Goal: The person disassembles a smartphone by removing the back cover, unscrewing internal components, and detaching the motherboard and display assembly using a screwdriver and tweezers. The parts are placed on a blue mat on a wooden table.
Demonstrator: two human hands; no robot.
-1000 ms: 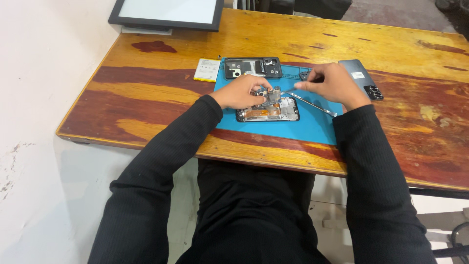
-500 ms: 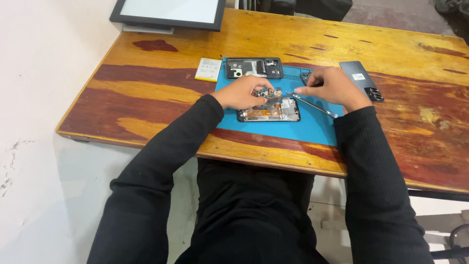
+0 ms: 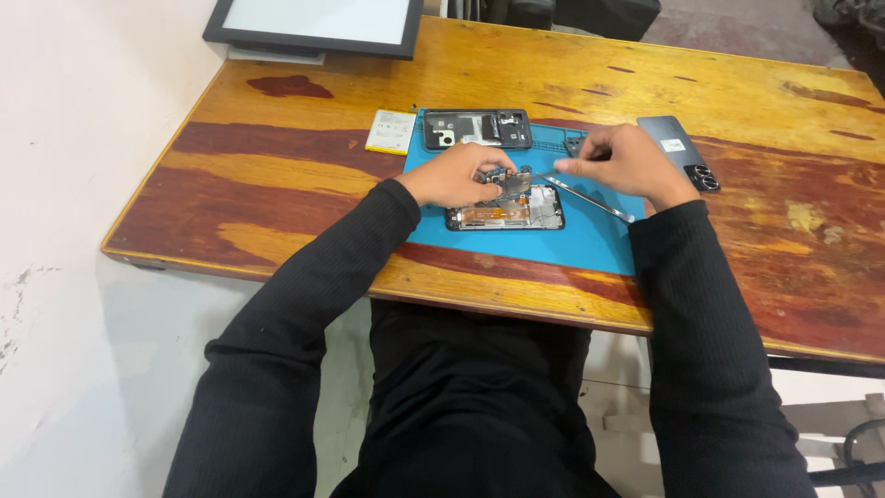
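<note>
Worn, streaky wooden table (image 3: 304, 175) carries everything I see, with a blue work mat (image 3: 590, 235) near its front edge and pale wall and floor off its left side. On the mat's middle lies an opened phone body (image 3: 505, 210), insides up. My left hand (image 3: 454, 175) rests on its upper edge, fingers pinched on a small circuit board (image 3: 509, 181) lifted above it. My right hand (image 3: 627, 164) is closed on thin metal tweezers (image 3: 590, 196), tips aimed at that board. I judge the board light, stiff and fragile, best held by its bare edges; whether a ribbon ties it down is too small to tell. At the mat's back edge sits a dark inner frame (image 3: 477, 128), a yellowish card (image 3: 391, 131) beside it; a dark back cover (image 3: 678, 148) lies right, a framed panel (image 3: 318, 20) at the back left corner.
</note>
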